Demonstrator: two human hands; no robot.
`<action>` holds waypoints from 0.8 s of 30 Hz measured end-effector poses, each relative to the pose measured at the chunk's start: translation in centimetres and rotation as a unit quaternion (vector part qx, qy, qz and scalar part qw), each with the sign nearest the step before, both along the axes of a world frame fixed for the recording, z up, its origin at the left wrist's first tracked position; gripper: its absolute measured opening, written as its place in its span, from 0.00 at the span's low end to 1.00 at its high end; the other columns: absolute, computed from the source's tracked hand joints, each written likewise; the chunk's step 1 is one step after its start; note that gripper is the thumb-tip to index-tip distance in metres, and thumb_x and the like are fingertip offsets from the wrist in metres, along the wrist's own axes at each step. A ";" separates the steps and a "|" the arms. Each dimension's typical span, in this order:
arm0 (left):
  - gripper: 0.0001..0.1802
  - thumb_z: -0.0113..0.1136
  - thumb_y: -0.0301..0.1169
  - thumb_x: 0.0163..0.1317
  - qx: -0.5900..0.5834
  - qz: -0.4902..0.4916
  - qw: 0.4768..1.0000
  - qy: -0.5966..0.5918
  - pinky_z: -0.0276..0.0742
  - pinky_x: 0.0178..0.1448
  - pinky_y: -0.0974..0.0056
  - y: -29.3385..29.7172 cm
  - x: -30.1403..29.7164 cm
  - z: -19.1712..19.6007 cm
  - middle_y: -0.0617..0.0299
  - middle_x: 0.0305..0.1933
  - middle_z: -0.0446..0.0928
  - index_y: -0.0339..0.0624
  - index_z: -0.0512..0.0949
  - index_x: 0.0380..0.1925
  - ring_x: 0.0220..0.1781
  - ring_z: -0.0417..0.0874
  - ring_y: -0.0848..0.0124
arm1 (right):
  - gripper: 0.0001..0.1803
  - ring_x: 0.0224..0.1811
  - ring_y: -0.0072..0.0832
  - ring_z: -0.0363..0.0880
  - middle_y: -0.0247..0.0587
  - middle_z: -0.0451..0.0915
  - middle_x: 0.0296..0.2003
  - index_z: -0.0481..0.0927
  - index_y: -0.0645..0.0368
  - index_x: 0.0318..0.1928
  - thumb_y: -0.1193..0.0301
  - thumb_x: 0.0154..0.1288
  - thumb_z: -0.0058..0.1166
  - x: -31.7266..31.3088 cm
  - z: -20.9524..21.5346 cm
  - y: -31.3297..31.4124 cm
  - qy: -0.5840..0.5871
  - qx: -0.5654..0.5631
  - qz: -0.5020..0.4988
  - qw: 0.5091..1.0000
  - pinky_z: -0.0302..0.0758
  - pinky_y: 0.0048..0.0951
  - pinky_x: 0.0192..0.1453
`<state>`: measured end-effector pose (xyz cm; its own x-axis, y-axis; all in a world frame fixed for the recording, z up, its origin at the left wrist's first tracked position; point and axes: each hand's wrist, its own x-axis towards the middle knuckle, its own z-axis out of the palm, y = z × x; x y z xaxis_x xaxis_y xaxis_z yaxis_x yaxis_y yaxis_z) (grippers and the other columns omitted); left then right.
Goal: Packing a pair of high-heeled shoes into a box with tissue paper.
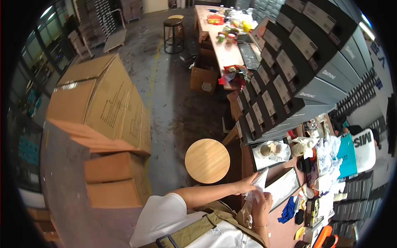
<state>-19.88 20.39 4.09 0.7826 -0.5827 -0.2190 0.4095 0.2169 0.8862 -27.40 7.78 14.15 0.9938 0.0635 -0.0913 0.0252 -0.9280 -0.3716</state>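
My left hand point(245, 184) is closed on a crumpled sheet of white paper point(259, 180) above the edge of the workbench. My right hand point(262, 207), with a thin bracelet at the wrist, pinches the lower part of the same paper. A beige item point(245, 213) shows just below the hands, too small and covered to name. Beside the hands lies an open dark box point(284, 187) with a white lining. Farther along the bench, another open box point(269, 151) contains white paper and beige-brown items, perhaps shoes.
Tall stacks of dark shoeboxes point(285, 70) rise at the right. A round wooden stool point(207, 160) stands by the bench. Large cardboard cartons point(103, 103) are at the left. A blue cloth point(287, 209) and an orange-handled tool point(323, 236) lie on the cluttered bench.
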 end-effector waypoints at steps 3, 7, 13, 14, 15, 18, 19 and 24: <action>0.45 0.50 0.18 0.58 -0.040 -0.013 0.999 -0.003 0.44 0.74 0.63 -0.4 -0.2 -0.6 0.50 0.74 0.44 0.39 0.37 0.71 0.76 0.43 0.67 | 0.36 0.57 0.52 0.68 0.61 0.60 0.60 0.67 0.58 0.59 0.77 0.45 0.62 1.3 -2.6 -0.1 -0.225 -0.033 -0.058 0.972 0.64 0.40 0.62; 0.43 0.52 0.18 0.57 -0.036 -0.019 0.995 -0.091 0.53 0.72 0.61 -1.3 1.0 1.5 0.53 0.69 0.55 0.41 0.43 0.70 0.70 0.56 0.66 | 0.23 0.48 0.52 0.75 0.57 0.75 0.44 0.72 0.57 0.50 0.76 0.51 0.56 4.0 -7.7 -1.7 -0.088 0.225 -0.202 0.949 0.71 0.42 0.50; 0.42 0.51 0.17 0.57 -0.031 -0.066 0.997 0.025 0.58 0.69 0.63 -5.5 0.3 2.1 0.54 0.67 0.56 0.37 0.43 0.69 0.68 0.59 0.67 | 0.33 0.43 0.41 0.79 0.54 0.77 0.47 0.61 0.64 0.64 0.73 0.59 0.57 0.2 -6.5 -9.6 -0.043 0.366 -0.036 0.929 0.75 0.34 0.49; 0.44 0.51 0.17 0.56 -0.020 -0.089 0.996 0.021 0.59 0.69 0.62 -7.2 0.5 2.1 0.53 0.69 0.54 0.37 0.41 0.70 0.69 0.59 0.65 | 0.37 0.45 0.33 0.76 0.49 0.75 0.50 0.57 0.63 0.67 0.67 0.62 0.58 0.1 -6.0 -12.3 0.048 0.408 -0.079 0.909 0.75 0.31 0.49; 0.45 0.52 0.17 0.55 -0.006 -0.113 0.994 0.000 0.59 0.69 0.62 -8.6 0.4 2.2 0.51 0.69 0.54 0.37 0.40 0.70 0.69 0.59 0.64 | 0.36 0.46 0.33 0.76 0.53 0.75 0.51 0.59 0.64 0.66 0.69 0.59 0.59 0.5 -4.1 -13.7 0.086 0.410 -0.132 0.898 0.74 0.30 0.49; 0.49 0.57 0.19 0.52 0.137 -0.135 0.964 -0.185 0.58 0.69 0.59 -13.0 0.1 1.9 0.43 0.69 0.53 0.35 0.38 0.70 0.70 0.58 0.62 | 0.34 0.47 0.48 0.75 0.59 0.74 0.48 0.62 0.65 0.63 0.74 0.54 0.56 0.4 -5.3 -16.5 -0.055 0.268 -0.133 0.953 0.73 0.37 0.50; 0.48 0.59 0.21 0.50 0.241 -0.077 0.914 -0.317 0.61 0.67 0.59 -13.8 -0.7 2.1 0.41 0.66 0.58 0.32 0.43 0.69 0.67 0.63 0.60 | 0.33 0.48 0.56 0.73 0.62 0.73 0.47 0.63 0.66 0.62 0.75 0.53 0.54 0.0 -5.2 -16.4 -0.101 0.231 -0.141 0.957 0.73 0.41 0.52; 0.26 0.49 0.22 0.57 0.192 0.100 0.970 -0.108 0.67 0.60 0.65 -20.2 -1.8 0.7 0.49 0.52 0.76 0.31 0.67 0.59 0.56 0.75 0.65 | 0.31 0.47 0.56 0.72 0.61 0.68 0.47 0.61 0.66 0.62 0.72 0.57 0.49 -0.4 -4.8 -18.4 -0.086 0.257 -0.199 0.942 0.72 0.45 0.50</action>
